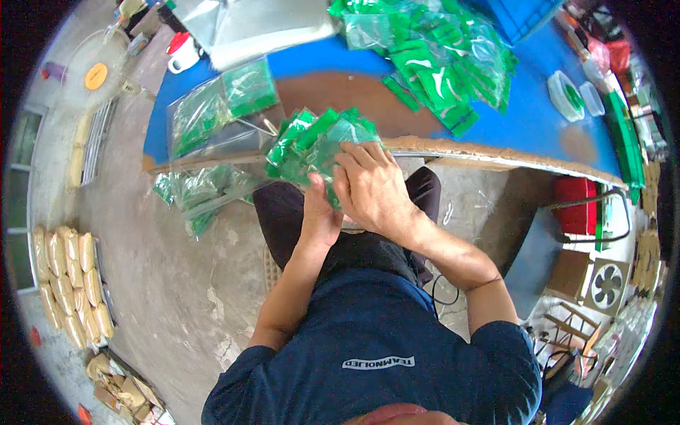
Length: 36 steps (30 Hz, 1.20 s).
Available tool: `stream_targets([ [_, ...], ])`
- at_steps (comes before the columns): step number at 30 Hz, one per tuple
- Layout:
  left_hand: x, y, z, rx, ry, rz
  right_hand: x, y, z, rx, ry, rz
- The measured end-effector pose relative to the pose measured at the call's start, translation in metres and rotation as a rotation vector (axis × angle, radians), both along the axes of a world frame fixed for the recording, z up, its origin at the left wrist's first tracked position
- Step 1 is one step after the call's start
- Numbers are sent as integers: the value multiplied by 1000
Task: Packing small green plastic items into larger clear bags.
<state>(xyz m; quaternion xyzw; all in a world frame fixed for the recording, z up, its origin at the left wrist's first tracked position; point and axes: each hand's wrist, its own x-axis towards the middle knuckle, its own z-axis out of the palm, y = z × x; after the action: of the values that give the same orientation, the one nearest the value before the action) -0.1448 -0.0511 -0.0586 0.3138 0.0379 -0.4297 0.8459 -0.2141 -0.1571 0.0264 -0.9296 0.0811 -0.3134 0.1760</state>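
A stack of green and clear plastic packets (304, 142) is between my hands, over my lap at the table's near edge. My left hand (322, 216) grips the stack from below, its thumb up along the near side; its other fingers are mostly hidden. My right hand (372, 184) is curled over the stack's right side, fingers bent against the top packets. Just left of the stack, a large clear bag (212, 117) holding green packets lies on the table. More green packets in clear plastic (216, 188) hang below the edge there.
A big heap of green packets (439, 64) covers the table's far middle. The blue table (326, 60) has a worn brown edge. Clear plastic sheets (262, 32), a white-and-red mug (183, 53) and a clear container (565, 95) sit around it. A fan (607, 287) stands right; filled sacks (71, 283) left.
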Motion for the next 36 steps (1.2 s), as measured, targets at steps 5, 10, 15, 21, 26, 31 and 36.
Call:
stream_targets([
  [5,17,0,13,137,-387,-9,9,-40,-8,189,-120,-7],
  [10,85,-19,64,215,-1181,51,46,-103,30,969,103,359],
  [15,143,-47,58,362,-1603,-279,54,-128,-23,590,19,284],
  [21,140,-63,43,204,-1308,-214,68,-106,-36,610,-28,247],
  [26,137,-68,41,126,-1129,-276,69,-114,-41,646,133,123],
  [31,137,-77,43,78,-1102,-171,71,-116,-42,517,19,195],
  [36,139,-74,42,-63,-1054,-129,73,-122,-34,540,124,239],
])
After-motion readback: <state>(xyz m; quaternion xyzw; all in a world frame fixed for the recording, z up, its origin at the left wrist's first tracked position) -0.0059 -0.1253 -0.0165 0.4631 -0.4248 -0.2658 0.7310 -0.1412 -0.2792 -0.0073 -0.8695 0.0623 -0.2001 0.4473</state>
